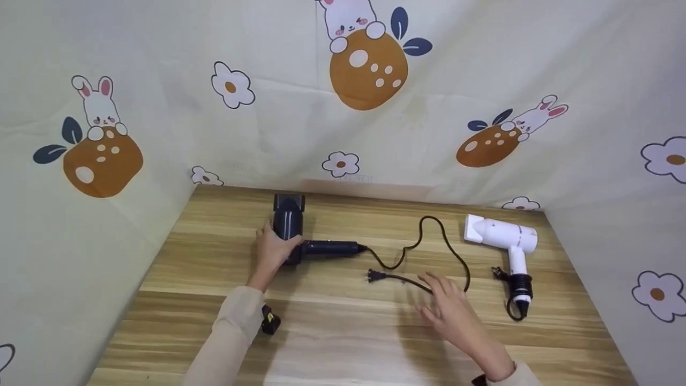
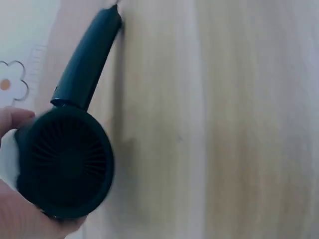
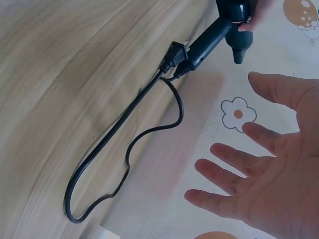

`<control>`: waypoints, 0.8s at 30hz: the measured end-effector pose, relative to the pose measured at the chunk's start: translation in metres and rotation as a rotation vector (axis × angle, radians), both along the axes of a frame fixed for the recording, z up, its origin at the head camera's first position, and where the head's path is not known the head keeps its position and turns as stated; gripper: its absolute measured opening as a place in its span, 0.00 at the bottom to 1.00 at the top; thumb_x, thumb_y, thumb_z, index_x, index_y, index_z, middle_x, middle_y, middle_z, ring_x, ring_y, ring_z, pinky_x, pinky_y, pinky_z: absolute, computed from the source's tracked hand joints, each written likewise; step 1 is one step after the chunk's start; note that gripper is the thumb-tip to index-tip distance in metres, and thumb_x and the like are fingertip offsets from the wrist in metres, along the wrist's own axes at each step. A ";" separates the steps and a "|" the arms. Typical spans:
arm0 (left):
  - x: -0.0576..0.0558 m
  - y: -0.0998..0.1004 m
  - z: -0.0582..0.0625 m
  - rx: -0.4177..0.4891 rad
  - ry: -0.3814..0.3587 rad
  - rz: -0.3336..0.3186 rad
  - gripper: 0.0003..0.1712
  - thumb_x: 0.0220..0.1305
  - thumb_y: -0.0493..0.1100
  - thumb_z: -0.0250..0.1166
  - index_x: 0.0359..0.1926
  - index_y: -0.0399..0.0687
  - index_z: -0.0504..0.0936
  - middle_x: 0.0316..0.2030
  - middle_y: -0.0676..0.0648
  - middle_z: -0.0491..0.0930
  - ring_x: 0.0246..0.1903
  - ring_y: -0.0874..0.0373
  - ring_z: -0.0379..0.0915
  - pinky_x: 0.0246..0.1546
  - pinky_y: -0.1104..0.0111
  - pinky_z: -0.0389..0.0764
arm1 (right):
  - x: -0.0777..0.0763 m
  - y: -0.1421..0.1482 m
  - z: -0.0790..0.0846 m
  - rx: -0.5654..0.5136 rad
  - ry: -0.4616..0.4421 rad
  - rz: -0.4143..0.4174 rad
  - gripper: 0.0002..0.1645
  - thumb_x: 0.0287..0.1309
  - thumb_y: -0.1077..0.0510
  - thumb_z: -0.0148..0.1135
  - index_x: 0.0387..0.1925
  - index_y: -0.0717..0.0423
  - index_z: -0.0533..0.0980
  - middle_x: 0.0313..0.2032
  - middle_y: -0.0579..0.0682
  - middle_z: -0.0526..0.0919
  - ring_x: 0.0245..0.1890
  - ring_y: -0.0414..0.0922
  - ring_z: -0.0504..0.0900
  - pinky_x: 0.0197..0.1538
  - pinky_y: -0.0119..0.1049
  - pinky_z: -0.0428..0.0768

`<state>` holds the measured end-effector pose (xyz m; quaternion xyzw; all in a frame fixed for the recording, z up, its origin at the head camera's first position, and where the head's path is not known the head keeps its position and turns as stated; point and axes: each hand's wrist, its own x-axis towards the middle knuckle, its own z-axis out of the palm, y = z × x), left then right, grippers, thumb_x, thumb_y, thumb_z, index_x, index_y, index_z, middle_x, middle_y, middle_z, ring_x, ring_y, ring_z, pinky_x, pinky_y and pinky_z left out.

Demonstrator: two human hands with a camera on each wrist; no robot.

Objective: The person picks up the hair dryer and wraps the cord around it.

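Note:
A dark hair dryer [image 1: 288, 222] lies on the table's left half, its nozzle toward the back wall and its handle [image 1: 332, 247] pointing right. My left hand [image 1: 274, 249] grips its barrel, thumb on top; the left wrist view shows the round vented rear [image 2: 67, 162] between thumb and fingers. From the handle a black cord [image 1: 445, 236] loops right and comes back to a two-pin plug [image 1: 375, 275]. Above the cord's near part hovers my right hand [image 1: 450, 311], fingers spread and holding nothing; in the right wrist view the palm [image 3: 279, 184] is bare.
To the right lies a white hair dryer [image 1: 501, 234], its black cord [image 1: 520, 287] wound round the handle. Both stand on a wood-grain table [image 1: 343, 332]. Fabric walls [image 1: 278, 134] printed with rabbits and flowers rise behind and at both sides.

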<state>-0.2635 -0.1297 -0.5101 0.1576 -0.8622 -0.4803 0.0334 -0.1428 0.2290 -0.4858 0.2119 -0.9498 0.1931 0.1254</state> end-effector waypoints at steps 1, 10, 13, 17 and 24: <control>0.000 0.001 0.003 0.024 0.008 -0.010 0.56 0.44 0.51 0.70 0.68 0.35 0.52 0.54 0.32 0.61 0.49 0.41 0.65 0.51 0.53 0.71 | 0.000 0.000 0.001 -0.003 0.000 -0.001 0.35 0.46 0.60 0.69 0.57 0.60 0.68 0.54 0.63 0.72 0.52 0.61 0.71 0.57 0.60 0.66; 0.023 0.012 0.033 0.453 0.062 -0.082 0.49 0.43 0.42 0.70 0.65 0.41 0.53 0.54 0.37 0.68 0.47 0.47 0.70 0.50 0.61 0.72 | 0.000 -0.005 0.011 -0.129 0.044 -0.021 0.36 0.48 0.62 0.68 0.60 0.60 0.66 0.58 0.64 0.69 0.57 0.60 0.69 0.57 0.58 0.69; 0.037 0.017 0.042 0.577 0.063 -0.117 0.49 0.45 0.41 0.69 0.65 0.45 0.52 0.52 0.37 0.68 0.44 0.50 0.72 0.45 0.64 0.75 | -0.003 -0.006 0.015 -0.198 0.080 -0.040 0.36 0.51 0.62 0.66 0.62 0.61 0.63 0.62 0.64 0.65 0.61 0.60 0.65 0.59 0.58 0.68; 0.059 0.021 0.054 0.739 0.080 -0.160 0.45 0.48 0.38 0.66 0.65 0.45 0.53 0.49 0.39 0.70 0.40 0.53 0.74 0.41 0.65 0.77 | -0.006 -0.009 0.020 -0.291 0.100 -0.069 0.32 0.57 0.63 0.60 0.62 0.62 0.62 0.62 0.62 0.66 0.61 0.58 0.65 0.62 0.56 0.64; 0.088 0.027 0.071 0.987 0.121 -0.217 0.33 0.51 0.35 0.59 0.60 0.41 0.60 0.41 0.44 0.74 0.36 0.54 0.75 0.39 0.64 0.78 | -0.008 -0.015 0.020 -0.468 0.263 -0.011 0.18 0.55 0.76 0.52 0.47 0.64 0.75 0.35 0.55 0.82 0.40 0.52 0.81 0.62 0.31 0.69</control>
